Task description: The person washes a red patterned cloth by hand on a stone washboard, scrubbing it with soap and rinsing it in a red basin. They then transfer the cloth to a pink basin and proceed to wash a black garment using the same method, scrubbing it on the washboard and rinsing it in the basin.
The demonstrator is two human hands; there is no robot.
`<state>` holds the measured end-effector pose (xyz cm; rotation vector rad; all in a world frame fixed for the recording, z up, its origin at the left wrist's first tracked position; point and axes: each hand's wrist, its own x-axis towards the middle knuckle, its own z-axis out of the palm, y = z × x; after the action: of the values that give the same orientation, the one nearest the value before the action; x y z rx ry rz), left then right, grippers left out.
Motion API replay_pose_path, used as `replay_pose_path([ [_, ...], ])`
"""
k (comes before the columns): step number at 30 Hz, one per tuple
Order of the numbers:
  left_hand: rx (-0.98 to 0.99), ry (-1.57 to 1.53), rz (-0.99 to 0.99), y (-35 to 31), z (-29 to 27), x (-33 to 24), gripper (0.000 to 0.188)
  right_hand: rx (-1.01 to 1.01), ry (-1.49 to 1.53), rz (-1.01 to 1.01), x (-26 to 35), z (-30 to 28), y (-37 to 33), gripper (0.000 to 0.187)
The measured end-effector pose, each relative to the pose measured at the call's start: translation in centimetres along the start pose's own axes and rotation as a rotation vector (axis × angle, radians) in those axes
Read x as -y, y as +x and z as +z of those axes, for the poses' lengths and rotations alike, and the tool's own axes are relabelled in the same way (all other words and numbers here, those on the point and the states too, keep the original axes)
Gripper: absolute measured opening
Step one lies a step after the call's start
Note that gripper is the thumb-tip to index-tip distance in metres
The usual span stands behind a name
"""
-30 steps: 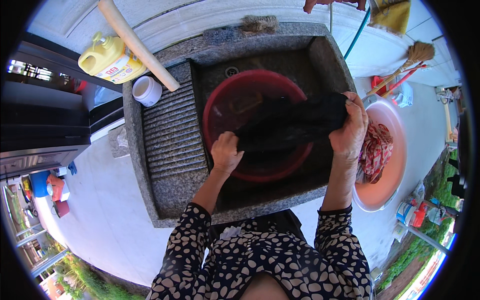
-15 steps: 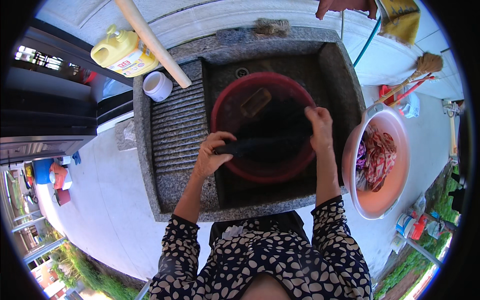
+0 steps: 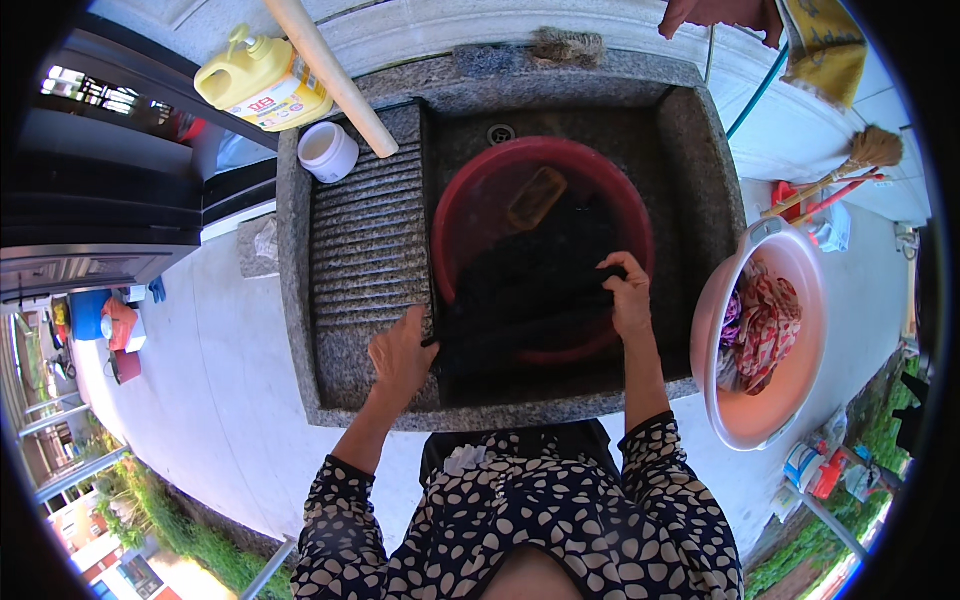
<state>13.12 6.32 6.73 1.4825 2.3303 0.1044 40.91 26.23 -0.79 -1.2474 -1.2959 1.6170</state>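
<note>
A dark, wet piece of cloth (image 3: 530, 300) is stretched across a round red basin (image 3: 445, 225), its near left part hanging over the rim. My left hand (image 3: 400, 355) is closed at the cloth's left end, beside the ribbed stone washboard (image 3: 365, 250). At the basin's right side, my right hand (image 3: 630, 300) pinches the cloth between thumb and fingers. Toward the far side of the basin lies a brown oblong block (image 3: 537, 198); whether it is a brush or soap I cannot tell. The cloth hides much of the basin's bottom.
The basin stands in a stone sink (image 3: 700, 240) with a drain (image 3: 500, 133). A white tub (image 3: 328, 152), a wooden stick (image 3: 340, 85) and a yellow jug (image 3: 265, 85) are at the far left. On the right, a pink basin (image 3: 708, 330) holds patterned clothes (image 3: 768, 325).
My left hand has moved nearer to me with the cloth's left end. The right hand has also come down and nearer, and the cloth now spreads over the basin's near rim.
</note>
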Motion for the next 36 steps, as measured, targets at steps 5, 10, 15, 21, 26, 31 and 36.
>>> replay_pose_path([
  [5,-0.066,-0.042,0.064,-0.3,0.9,-0.3,0.036,0.295,0.208,-0.011,6.9,-0.2,0.1,0.023],
  [10,-0.307,-0.783,-0.361,0.0,4.7,4.1,0.025,0.414,-0.307,0.235,3.4,-0.4,-1.3,0.031],
  [15,-0.215,-1.292,-0.412,0.5,2.7,4.1,0.035,0.761,-0.839,0.261,1.2,0.4,-3.3,0.052],
  [21,0.384,-1.662,-0.341,-1.2,-1.2,3.3,0.056,0.666,-1.089,0.229,1.3,2.1,-5.3,0.042],
  [26,0.257,-1.733,-0.223,-0.9,-4.3,0.1,0.056,-0.034,-0.712,-0.184,0.8,-0.2,-2.5,0.013],
  [31,-0.325,-0.903,-0.181,0.8,-2.7,1.5,0.045,-0.249,-0.076,-0.101,10.8,2.0,0.8,0.017],
  [36,-0.375,-0.572,0.215,1.7,-3.5,0.9,0.04,-0.294,-0.067,-0.364,17.1,3.4,0.2,0.028],
])
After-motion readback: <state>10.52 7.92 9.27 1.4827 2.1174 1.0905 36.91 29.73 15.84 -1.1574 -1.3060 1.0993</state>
